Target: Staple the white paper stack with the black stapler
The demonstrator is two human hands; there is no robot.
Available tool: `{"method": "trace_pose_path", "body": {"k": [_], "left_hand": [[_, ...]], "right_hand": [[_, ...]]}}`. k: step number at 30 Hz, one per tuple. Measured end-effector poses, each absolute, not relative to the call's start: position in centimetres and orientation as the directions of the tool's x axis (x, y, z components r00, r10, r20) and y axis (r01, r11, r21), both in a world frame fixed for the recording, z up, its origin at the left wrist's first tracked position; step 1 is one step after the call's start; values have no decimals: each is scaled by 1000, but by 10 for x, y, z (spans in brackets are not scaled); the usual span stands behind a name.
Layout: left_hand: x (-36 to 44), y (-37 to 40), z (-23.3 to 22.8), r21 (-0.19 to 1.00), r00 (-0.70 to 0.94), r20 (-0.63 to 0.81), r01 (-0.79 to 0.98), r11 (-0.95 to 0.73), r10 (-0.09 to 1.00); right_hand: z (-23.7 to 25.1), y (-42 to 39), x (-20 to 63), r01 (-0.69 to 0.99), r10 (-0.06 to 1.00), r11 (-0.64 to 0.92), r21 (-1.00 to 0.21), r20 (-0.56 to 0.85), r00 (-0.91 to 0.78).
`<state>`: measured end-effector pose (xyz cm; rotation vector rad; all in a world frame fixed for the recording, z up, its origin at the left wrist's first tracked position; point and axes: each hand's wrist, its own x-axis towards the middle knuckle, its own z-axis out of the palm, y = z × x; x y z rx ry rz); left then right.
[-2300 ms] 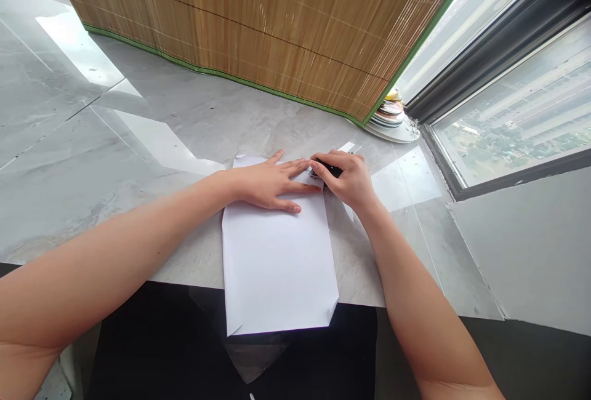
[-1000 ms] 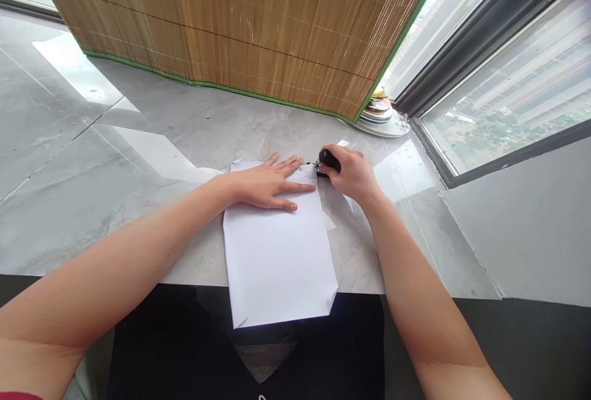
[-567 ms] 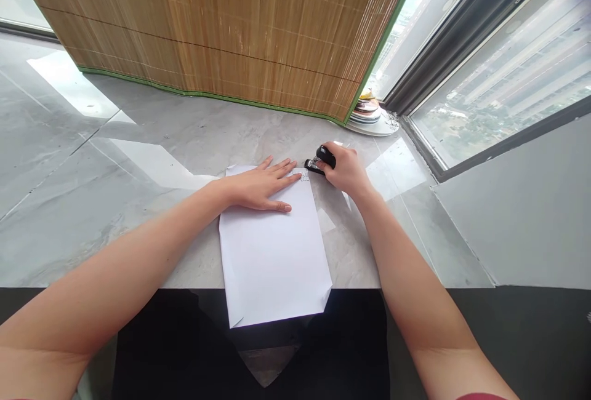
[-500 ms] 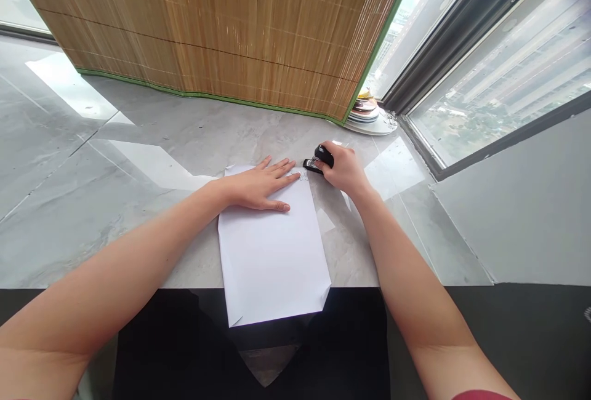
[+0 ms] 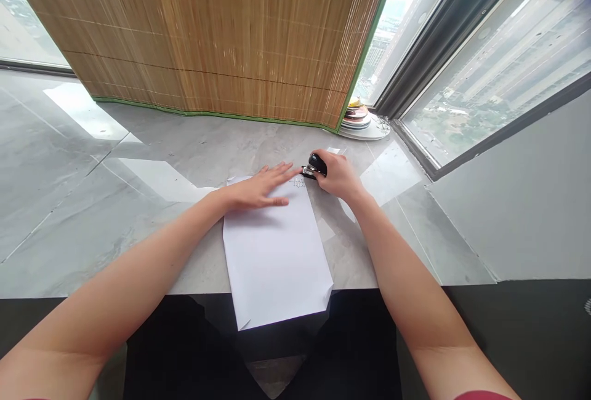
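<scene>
White paper (image 5: 281,258) lies on the grey marbled counter, its near end hanging past the front edge and its near corners folded. My left hand (image 5: 263,189) rests on the far part of the paper with fingers spread. A cluster of staples (image 5: 298,182) shows at the paper's far right corner, beside my left fingertips. My right hand (image 5: 340,173) is closed around a small black stapler (image 5: 316,165), whose front end is at that corner. Whether the stapler's jaws have paper between them I cannot tell.
A bamboo blind (image 5: 221,37) with green trim hangs down behind the counter (image 5: 152,228). Several stacked plates (image 5: 362,124) stand in the back right corner by the window frame (image 5: 415,49). A white wall panel (image 5: 517,203) bounds the right side.
The stapler in my right hand has come slightly left, nearer the paper's corner and my left fingertips. My left hand has lifted a little at the fingers. The view has tilted up slightly.
</scene>
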<state>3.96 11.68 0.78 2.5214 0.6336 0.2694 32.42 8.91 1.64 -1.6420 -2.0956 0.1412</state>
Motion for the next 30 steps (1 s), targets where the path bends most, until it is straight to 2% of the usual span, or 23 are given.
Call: {"method": "trace_pose_path", "body": {"k": [2,4,5,7,9,11,14,19,26,30], "left_hand": [[35,126,10,633,754,248,350,-691,609],[30,137,8,734,491,419,312,-603,764],[28,144,7,796,325,454,270,-542,830],[23,157,3,918,38,385,91,-387,922],[19,168,0,955,-99,239,-158,-252,966],[14,174,0,918,-140,152,-347,-193,978],[11,176,3,872,-170,118,-453,-183,978],[13,170,7,883,-146,100,-443,-155,984],[11,171,7,874,-120,98,-465,-143,988],[10,173,5,876,-50,68,-474,-84,996]], "right_hand": [[21,86,320,885,937,251,-392,330,-119],[28,79,312,868,925,243,-433,374,-72],[32,74,306,853,917,260,-452,392,-72],[38,61,289,806,905,334,-489,406,-129],[40,48,269,737,894,424,-526,376,-246],[36,37,248,675,873,488,-553,315,-372],[26,28,226,649,838,532,-544,233,-493],[20,38,231,705,856,506,-497,186,-483],[25,60,278,690,886,443,-572,166,-432],[29,59,304,700,888,415,-582,92,-450]]}}
